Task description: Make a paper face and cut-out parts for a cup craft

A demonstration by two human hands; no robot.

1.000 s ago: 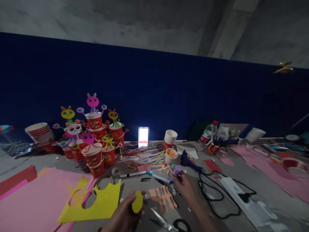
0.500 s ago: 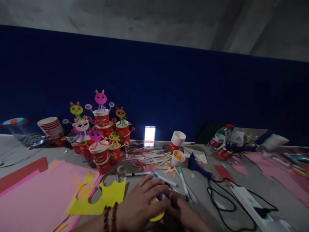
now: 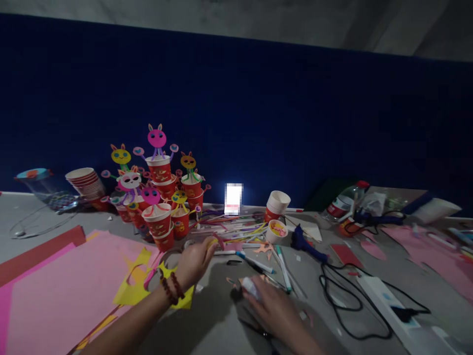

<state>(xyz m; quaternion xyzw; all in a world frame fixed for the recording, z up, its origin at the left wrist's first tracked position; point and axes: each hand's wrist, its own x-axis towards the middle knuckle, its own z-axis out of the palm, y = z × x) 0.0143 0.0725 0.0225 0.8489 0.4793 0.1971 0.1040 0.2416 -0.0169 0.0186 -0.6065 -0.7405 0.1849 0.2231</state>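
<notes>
My left hand (image 3: 195, 261), with dark red beads at the wrist, is closed at the near edge of the pile of thin coloured sticks (image 3: 240, 230). A small yellow and pink piece (image 3: 218, 241) shows at its fingertips; its kind is unclear. Lower and to the right, my right hand (image 3: 275, 308) is closed around a small white object (image 3: 251, 288), partly covered by the fingers. Under and beside it lie dark scissors-like handles (image 3: 254, 325) and orange paper scraps (image 3: 232, 282). Several markers (image 3: 258, 263) lie just beyond the right hand.
Cup figures with paper animal heads (image 3: 158, 222) stand back left. Pink paper sheets (image 3: 66, 286) and cut yellow paper (image 3: 127, 291) lie left. To the right are a blue glue gun (image 3: 310, 251), a black cable (image 3: 321, 291), a power strip (image 3: 384, 301) and stacked cups (image 3: 278, 202).
My hands were together around a yellow round piece and have separated. My left hand moved up and left towards the sticks; my right hand now has a white object. The view tilted down slightly.
</notes>
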